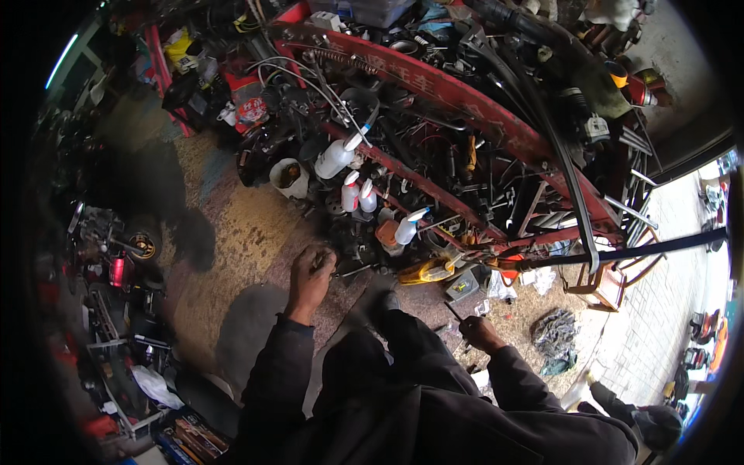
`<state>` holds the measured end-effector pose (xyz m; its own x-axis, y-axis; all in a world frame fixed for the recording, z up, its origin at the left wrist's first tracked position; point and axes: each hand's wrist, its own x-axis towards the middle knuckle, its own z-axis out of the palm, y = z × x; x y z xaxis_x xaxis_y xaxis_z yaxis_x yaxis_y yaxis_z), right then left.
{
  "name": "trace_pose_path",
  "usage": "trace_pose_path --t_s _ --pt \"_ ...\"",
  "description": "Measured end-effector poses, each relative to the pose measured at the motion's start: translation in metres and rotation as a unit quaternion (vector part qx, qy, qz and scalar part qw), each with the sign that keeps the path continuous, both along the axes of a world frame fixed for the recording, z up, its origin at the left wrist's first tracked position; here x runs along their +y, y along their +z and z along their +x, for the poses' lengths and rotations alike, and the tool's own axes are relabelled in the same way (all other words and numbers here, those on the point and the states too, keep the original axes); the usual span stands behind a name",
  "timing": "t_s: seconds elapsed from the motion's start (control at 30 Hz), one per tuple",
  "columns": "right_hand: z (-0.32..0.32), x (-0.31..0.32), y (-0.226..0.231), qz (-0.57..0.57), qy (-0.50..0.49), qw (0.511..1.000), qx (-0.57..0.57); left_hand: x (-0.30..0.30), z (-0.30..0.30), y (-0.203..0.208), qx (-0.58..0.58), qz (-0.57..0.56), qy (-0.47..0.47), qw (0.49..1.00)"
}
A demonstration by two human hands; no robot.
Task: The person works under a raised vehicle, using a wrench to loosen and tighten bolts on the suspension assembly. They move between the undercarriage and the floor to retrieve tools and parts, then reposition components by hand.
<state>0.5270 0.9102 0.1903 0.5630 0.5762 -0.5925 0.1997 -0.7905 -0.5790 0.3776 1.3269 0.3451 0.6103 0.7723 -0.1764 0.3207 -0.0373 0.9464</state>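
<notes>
My left hand (311,277) is raised over the floor with its fingers curled; whatever it may hold is hidden. In my right hand (481,334) is a thin dark rod-like tool (453,311), its end pointing up and left; its exact kind does not show. Ahead of my hands stand a large white spray bottle (333,160), two smaller spray bottles (350,195) side by side, and a blue-topped spray bottle (408,228). Between my hands and these lies a yellow bottle (425,272), with a small grey box (463,286) to its right.
A red metal rack (434,89) full of tools and parts crosses the far side. A white bucket (290,178) stands ahead of my left hand. Motorbike parts (116,263) crowd the left. To the right lie a crumpled dark plastic bag (554,332) and a person (655,425) beyond.
</notes>
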Motion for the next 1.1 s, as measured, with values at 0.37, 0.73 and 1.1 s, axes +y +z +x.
trace_pose_path --t_s 0.37,0.73,1.1 --pt "-0.007 0.009 0.067 -0.134 -0.266 0.951 0.083 0.054 0.101 -0.038 0.058 -0.054 -0.149 0.986" --pt "-0.062 0.048 0.094 -0.103 -0.338 0.930 0.104 0.131 0.141 -0.054 -0.010 -0.064 -0.126 0.990" --pt "-0.092 0.086 0.103 -0.120 -0.349 0.923 0.109 0.145 0.155 -0.065 -0.048 -0.100 -0.146 0.983"
